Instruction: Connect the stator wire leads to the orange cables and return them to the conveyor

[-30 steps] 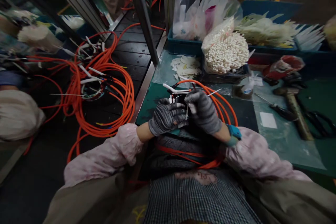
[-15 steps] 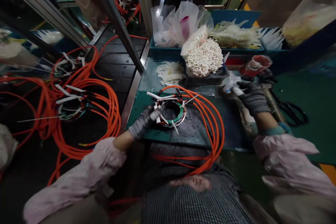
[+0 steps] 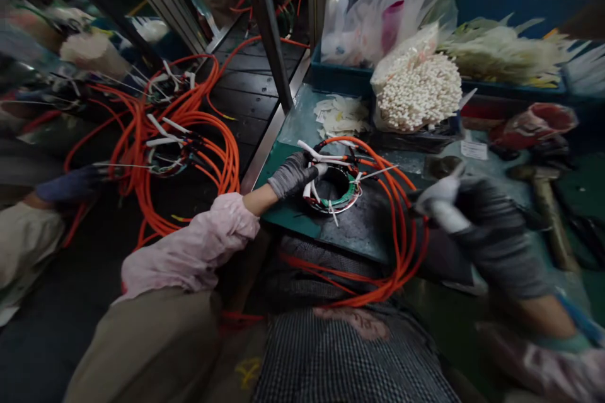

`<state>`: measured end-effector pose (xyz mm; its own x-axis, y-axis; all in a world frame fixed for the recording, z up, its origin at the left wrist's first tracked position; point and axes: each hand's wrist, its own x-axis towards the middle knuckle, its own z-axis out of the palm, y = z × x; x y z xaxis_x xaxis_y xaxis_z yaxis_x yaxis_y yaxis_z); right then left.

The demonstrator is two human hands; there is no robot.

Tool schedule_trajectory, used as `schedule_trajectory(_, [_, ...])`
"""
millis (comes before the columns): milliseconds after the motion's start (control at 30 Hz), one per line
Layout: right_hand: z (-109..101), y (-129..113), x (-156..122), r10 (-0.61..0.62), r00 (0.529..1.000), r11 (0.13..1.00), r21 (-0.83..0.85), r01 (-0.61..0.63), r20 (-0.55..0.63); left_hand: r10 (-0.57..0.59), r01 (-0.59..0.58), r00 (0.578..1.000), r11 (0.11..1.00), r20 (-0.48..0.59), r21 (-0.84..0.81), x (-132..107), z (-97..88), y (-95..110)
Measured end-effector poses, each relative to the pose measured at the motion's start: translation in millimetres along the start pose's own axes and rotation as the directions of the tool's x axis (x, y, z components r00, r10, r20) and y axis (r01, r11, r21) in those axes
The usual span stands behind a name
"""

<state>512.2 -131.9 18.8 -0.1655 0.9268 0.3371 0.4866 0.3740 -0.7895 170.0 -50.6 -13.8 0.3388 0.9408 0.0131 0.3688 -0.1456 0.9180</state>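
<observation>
A wound stator ring with green tape, white sleeves and orange leads lies on the green bench mat in front of me. My left hand, in a grey glove, grips the ring's left edge among the white sleeves. My right hand, also gloved and blurred by motion, is closed round a small white bottle to the right of the ring, above the orange loops.
A bag of white tubes and blue bins stand behind the ring. A hammer lies at the right. More orange-lead coils lie on the dark conveyor at left, where another person's gloved hand reaches in.
Both hands were together on the ring; the right one reached out to the right, picked up the white bottle and is now carrying it back toward the ring. The left stays on the ring.
</observation>
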Motion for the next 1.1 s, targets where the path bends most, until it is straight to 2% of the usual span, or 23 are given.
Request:
schedule_trajectory(67, [39,-24,-26,0.026,0.997,0.998,0.056,-0.03,0.07,0.021,-0.02,1.0,0.998,-0.009,0.065,-3,0.8,4])
schedule_trajectory(133, [73,-32,-48,0.037,0.996,0.999,0.002,-0.038,0.08,0.059,-0.053,0.998,0.987,-0.034,0.151,-13,5.1,11])
schedule_trajectory(167, [84,-32,-58,0.034,0.997,0.999,-0.03,-0.032,0.071,0.092,-0.079,0.994,0.976,-0.057,0.203,-22,8.8,14])
schedule_trajectory(233, [95,-28,-74,0.013,0.997,0.997,-0.079,-0.007,0.072,0.167,-0.131,0.981,0.945,-0.1,0.298,-41,18.8,20])
schedule_trajectory(333, [87,-27,-87,-0.029,0.995,0.992,-0.116,0.041,0.1,0.288,-0.209,0.945,0.896,-0.155,0.391,-69,34.9,27])
schedule_trajectory(400, [78,-33,-88,-0.033,0.993,0.995,-0.094,0.044,0.114,0.355,-0.268,0.923,0.869,-0.147,0.416,-82,42.5,32])
schedule_trajectory(500, [71,-45,-84,-0.007,0.987,0.999,-0.038,0.013,0.163,0.454,-0.366,0.884,0.821,-0.111,0.438,-92,48.3,35])
schedule_trajectory(600, [72,-53,-76,-0.033,0.988,0.997,-0.058,0.042,0.154,0.516,-0.422,0.851,0.78,-0.094,0.463,-97,50.6,35])
schedule_trajectory(767, [72,-61,-65,-0.073,0.984,0.978,-0.182,0.103,0.164,0.522,-0.428,0.851,0.75,-0.053,0.505,-99,51.5,31])
schedule_trajectory(900, [70,-61,-62,-0.128,0.984,0.966,-0.209,0.152,0.125,0.536,-0.43,0.843,0.72,-0.042,0.545,-98,51.6,32])
schedule_trajectory(1000, [62,-57,-64,-0.145,0.985,0.956,-0.244,0.165,0.096,0.559,-0.445,0.828,0.704,-0.046,0.553,-94,52.1,37])
schedule_trajectory(1100, [49,-52,-66,-0.123,0.987,0.937,-0.317,0.15,0.104,0.532,-0.43,0.847,0.672,0.01,0.603,-85,53.2,47])
